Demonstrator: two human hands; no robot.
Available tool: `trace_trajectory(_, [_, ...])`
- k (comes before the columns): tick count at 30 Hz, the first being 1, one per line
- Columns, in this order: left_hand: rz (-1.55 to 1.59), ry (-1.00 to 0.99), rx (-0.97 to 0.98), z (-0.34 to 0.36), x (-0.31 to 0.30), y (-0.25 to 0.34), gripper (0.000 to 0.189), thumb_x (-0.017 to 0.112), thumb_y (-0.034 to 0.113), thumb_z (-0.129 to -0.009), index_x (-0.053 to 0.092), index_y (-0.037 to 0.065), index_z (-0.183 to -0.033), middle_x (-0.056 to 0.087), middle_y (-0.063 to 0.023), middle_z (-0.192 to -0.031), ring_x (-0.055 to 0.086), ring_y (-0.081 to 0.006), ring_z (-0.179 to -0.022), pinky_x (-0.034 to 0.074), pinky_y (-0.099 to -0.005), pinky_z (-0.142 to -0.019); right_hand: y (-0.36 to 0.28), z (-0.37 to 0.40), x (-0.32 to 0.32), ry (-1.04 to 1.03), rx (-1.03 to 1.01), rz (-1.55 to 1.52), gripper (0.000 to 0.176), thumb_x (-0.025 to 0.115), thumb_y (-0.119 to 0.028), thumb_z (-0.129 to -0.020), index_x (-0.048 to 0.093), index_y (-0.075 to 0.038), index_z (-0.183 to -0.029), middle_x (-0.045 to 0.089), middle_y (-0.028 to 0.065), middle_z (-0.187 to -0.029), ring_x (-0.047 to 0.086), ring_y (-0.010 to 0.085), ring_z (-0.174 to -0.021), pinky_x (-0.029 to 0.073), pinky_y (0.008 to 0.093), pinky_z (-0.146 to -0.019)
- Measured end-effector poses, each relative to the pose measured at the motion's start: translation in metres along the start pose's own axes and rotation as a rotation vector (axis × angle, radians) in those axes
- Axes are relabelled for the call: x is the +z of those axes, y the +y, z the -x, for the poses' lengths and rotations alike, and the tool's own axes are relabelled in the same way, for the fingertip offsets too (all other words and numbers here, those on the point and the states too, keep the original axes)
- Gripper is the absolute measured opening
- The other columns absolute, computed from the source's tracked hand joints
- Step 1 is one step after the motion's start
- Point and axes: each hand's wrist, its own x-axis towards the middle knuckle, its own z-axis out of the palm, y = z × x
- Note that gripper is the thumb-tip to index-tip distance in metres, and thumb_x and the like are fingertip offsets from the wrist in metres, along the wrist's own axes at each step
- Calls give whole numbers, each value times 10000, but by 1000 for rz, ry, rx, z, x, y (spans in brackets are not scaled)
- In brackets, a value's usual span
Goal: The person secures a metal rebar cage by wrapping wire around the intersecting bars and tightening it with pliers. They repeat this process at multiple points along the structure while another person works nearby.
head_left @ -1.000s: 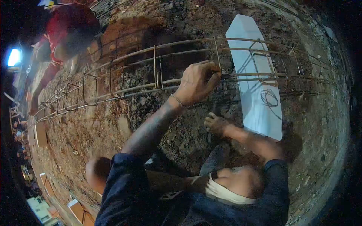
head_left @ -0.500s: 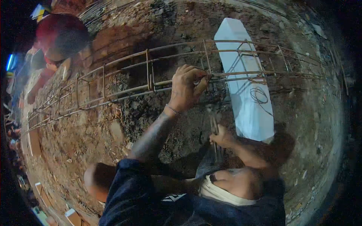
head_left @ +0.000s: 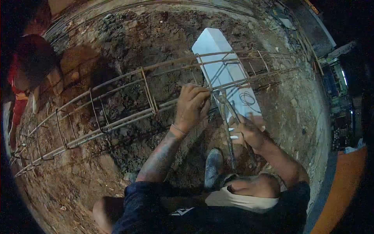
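A long rebar cage (head_left: 97, 128) with square stirrups runs across the view. My left hand (head_left: 191, 107) is closed round its near bars at a stirrup corner, fingertips pinched together; any wire between them is too small to see. In my closed right hand (head_left: 251, 134) is a pair of long-handled pincers (head_left: 226, 121). Their jaws meet the cage at the same corner, just right of my left fingertips. Beneath the cage lies a long white block (head_left: 213, 45), with a loop of thin wire (head_left: 247, 98) on it.
Rough, lumpy soil (head_left: 128, 50) surrounds the cage. At the left, another person (head_left: 35, 66) in red bends close to it. My shoe (head_left: 214, 163) stands below the pincers. Long rods (head_left: 156, 4) lie along the far edge, and an orange surface (head_left: 343, 187) is at lower right.
The pincers in my right hand have risen from below the cage to the stirrup corner. My left hand stays at that corner. The whole view has shifted and turned, bringing more of the right side in.
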Motion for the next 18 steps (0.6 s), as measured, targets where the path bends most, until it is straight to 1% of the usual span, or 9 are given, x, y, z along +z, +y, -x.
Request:
trace_trajectory(1, [9,4,2,0,0,0,236,639,20,-646,583,40,-874,580,-88,-907,512,-283,-845,415,-394,-753,-4,1,5,3,18,96,262,492,-240,-901,452,-64,-1090,566,113,-969,578,249,-954,483,378,-840])
trace_trajectory(5, [33,14,-33,6,5,-6,231,642,28,-649,595,38,-875,585,-88,-923,520,-290,-879,415,-413,-769,-3,5,12,127,123,106,262,521,-259,-885,462,-75,-1062,586,91,-900,587,230,-938,488,345,-805])
trace_trajectory(6, [39,-5,-44,7,7,-8,228,636,30,-662,614,49,-889,594,-83,-946,528,-293,-908,418,-420,-773,7,0,0,-26,-160,313,246,522,-237,-882,465,-79,-1060,587,87,-899,592,215,-907,491,338,-777])
trace_trajectory(8, [47,-5,-43,6,6,-7,232,636,30,-664,612,49,-894,593,-82,-951,529,-294,-912,418,-422,-777,19,-9,-11,-178,-440,513,230,524,-216,-879,467,-83,-1058,588,84,-899,597,200,-876,495,330,-749])
trace_trajectory(11, [58,-1,-37,6,6,-7,235,640,31,-666,611,53,-898,592,-80,-954,530,-295,-919,419,-427,-783,21,-18,-8,-130,-561,711,231,518,-242,-888,471,-86,-1051,578,73,-880,595,178,-800,495,322,-672])
trace_trajectory(12, [66,7,-40,6,6,-7,234,645,33,-665,612,57,-896,593,-78,-953,530,-295,-921,421,-428,-784,20,-18,-4,-81,-443,567,240,508,-262,-894,471,-85,-1051,571,66,-871,593,174,-773,500,328,-656])
trace_trajectory(15, [40,-6,-27,4,2,-5,227,659,44,-660,614,54,-883,593,-76,-947,529,-299,-925,424,-430,-788,14,-19,-1,-12,-239,363,262,492,-292,-902,470,-77,-1050,556,59,-858,590,171,-744,505,331,-645])
trace_trajectory(17, [45,-12,-33,6,2,-5,225,665,52,-657,615,53,-876,591,-81,-945,527,-306,-926,423,-435,-792,5,-15,6,11,-157,297,274,486,-303,-904,468,-71,-1049,548,59,-853,590,172,-742,507,330,-650])
trace_trajectory(18, [54,-22,-38,7,2,-6,224,671,61,-653,616,52,-870,589,-86,-943,526,-312,-926,422,-439,-796,-8,-8,15,27,-32,191,280,461,-293,-911,461,-53,-1055,551,76,-864,588,197,-737,505,345,-659])
